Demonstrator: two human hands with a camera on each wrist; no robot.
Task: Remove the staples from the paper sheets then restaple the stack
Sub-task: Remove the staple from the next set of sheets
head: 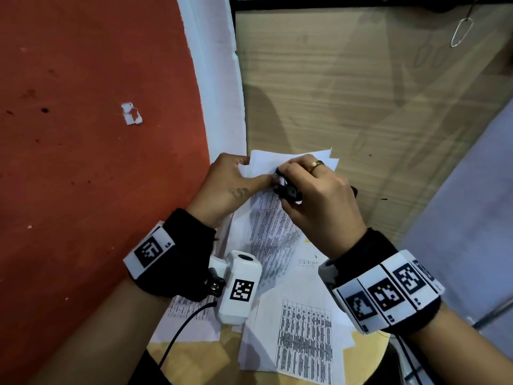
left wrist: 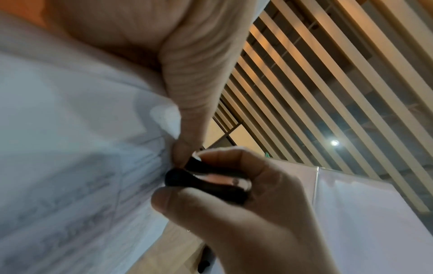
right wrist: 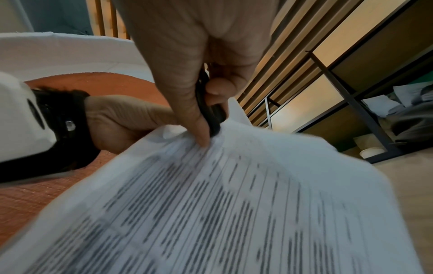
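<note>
A stack of printed paper sheets [head: 273,226] is lifted at its far corner above a round wooden table [head: 361,354]. My left hand [head: 236,184] pinches that corner of the sheets [left wrist: 70,148], thumb on top and fingers underneath. My right hand [head: 319,195] grips a small black staple remover [head: 288,191], thumb and fingers squeezing it. The black and chrome staple remover [left wrist: 206,180] meets the paper edge right beside my left thumb. In the right wrist view the staple remover [right wrist: 211,115] bites into the corner of the sheets [right wrist: 222,204]. The staple itself is hidden.
More printed sheets [head: 302,337] lie spread on the table under my wrists. An orange rug [head: 97,134] with a white border and a paper scrap [head: 131,113] lies to the left. Wooden floor [head: 361,107] stretches ahead. A dark shelf unit [right wrist: 365,103] stands to the right.
</note>
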